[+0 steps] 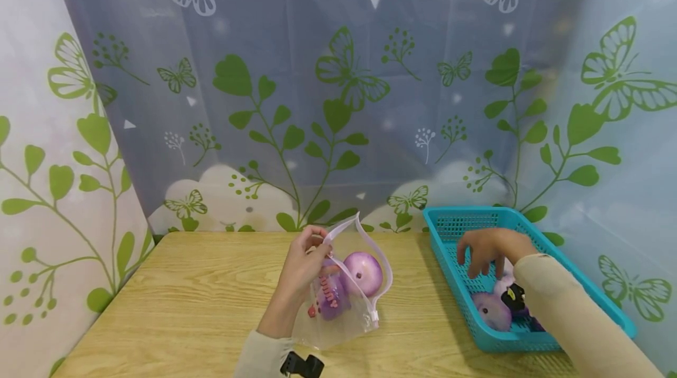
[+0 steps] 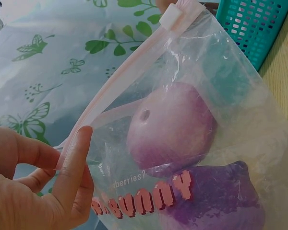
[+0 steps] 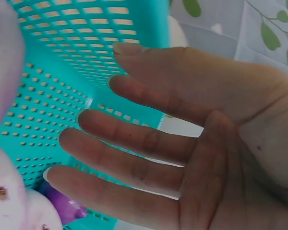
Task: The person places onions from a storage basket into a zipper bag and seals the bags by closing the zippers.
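A clear zip bag (image 1: 338, 331) with a pink zip strip and red lettering holds a round pink-purple ball (image 1: 362, 274) and a purple item (image 1: 332, 298). The left hand (image 1: 304, 263) pinches the bag's top edge; in the left wrist view, the fingers and thumb of the left hand (image 2: 62, 177) grip the strip near one end, and the white slider (image 2: 170, 17) sits at the far end. Over the turquoise basket (image 1: 449, 272), the right hand (image 1: 489, 248) is held with nothing in it. The right wrist view shows the right hand (image 3: 182, 139) with fingers extended inside the basket's rim.
Inside the basket lie a purple round item (image 1: 492, 311), pale pink-white round items (image 3: 5, 187) and a small purple item (image 3: 65, 203). The wooden table (image 1: 211, 284) stands against a cloth backdrop (image 1: 296, 72) printed with leaves and butterflies.
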`<state>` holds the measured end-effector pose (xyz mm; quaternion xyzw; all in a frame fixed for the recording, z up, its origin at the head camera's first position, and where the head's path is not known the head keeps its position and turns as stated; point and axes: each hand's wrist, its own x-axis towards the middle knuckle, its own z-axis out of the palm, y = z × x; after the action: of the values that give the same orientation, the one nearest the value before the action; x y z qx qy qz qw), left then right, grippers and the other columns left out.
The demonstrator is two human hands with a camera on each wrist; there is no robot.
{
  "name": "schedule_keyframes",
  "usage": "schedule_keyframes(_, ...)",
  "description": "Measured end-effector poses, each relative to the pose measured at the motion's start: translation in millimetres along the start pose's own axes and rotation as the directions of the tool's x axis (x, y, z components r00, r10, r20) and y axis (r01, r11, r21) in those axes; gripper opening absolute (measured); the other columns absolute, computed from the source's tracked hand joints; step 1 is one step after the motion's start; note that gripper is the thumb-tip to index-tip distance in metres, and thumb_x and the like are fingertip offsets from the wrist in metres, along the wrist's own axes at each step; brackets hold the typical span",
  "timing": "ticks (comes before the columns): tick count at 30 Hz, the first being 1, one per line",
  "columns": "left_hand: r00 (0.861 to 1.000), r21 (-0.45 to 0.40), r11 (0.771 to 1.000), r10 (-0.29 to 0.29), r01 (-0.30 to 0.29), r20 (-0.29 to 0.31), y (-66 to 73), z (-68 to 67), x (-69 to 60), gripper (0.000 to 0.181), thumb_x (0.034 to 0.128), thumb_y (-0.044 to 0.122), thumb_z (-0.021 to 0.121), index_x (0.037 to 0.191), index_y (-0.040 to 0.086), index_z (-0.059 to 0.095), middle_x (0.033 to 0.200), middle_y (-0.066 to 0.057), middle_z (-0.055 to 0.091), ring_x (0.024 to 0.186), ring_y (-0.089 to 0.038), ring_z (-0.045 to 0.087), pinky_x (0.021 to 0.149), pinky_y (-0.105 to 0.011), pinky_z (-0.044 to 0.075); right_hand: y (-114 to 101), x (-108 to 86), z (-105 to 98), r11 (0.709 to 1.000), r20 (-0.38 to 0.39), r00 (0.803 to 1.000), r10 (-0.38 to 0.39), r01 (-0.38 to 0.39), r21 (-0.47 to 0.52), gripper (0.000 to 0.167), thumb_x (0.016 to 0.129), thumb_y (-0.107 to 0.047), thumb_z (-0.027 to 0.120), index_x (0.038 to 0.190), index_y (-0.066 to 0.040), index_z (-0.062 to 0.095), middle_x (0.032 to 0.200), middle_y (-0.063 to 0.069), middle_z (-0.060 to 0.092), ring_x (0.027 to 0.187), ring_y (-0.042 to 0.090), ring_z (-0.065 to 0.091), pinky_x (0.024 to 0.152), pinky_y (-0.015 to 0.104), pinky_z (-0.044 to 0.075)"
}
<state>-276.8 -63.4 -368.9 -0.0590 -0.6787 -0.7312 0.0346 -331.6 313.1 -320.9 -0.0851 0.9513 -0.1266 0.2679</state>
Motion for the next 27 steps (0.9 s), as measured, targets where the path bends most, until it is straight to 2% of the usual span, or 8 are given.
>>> schedule_keyframes(9, 1.000, 0.003, 1.000, 0.003, -0.003, 0.002, 0.3, -0.3, -0.3, 0.013, 0.1005, -0.003, 0.053, 0.113, -0.003, 0.055, 0.097, -0.008, 0.052, 0.077, -0.019, 0.060, 0.064, -0.029, 0.067, 5, 6.9, 17, 0.999, 0.026, 0.998, 0.049, -0.048, -0.020, 0.034, 0.086, -0.012, 0.081, 0.117, -0.018, 0.068, 0.099, 0.014, 0.068, 0.085, 0.029, 0.072, 0.067, 0.045, 0.067)
schedule_keyframes(18, 1.000, 0.011, 1.000, 0.000, 0.000, -0.005, 0.2, -0.4, -0.6, 0.014, 0.1005, -0.003, 0.053, 0.114, -0.002, 0.055, 0.097, -0.008, 0.052, 0.075, -0.019, 0.060, 0.064, -0.030, 0.067, 5, 8.8, 24, 0.997, 0.063, 0.996, 0.065, -0.063, -0.035, 0.030, 0.084, -0.011, 0.083, 0.110, -0.020, 0.070, 0.092, 0.014, 0.070, 0.074, 0.030, 0.073, 0.064, 0.046, 0.066)
schedule_keyframes(27, 1.000, 0.003, 1.000, 0.004, -0.004, 0.001, 0.3, -0.4, -0.3, 0.013, 0.1012, -0.003, 0.053, 0.114, -0.003, 0.055, 0.097, -0.008, 0.052, 0.076, -0.019, 0.060, 0.064, -0.029, 0.067, 8, 13.0, 27, 0.997, 0.123, 0.990, 0.072, -0.067, -0.047, 0.026, 0.080, -0.013, 0.087, 0.100, -0.019, 0.072, 0.099, 0.011, 0.068, 0.087, 0.027, 0.072, 0.069, 0.047, 0.067)
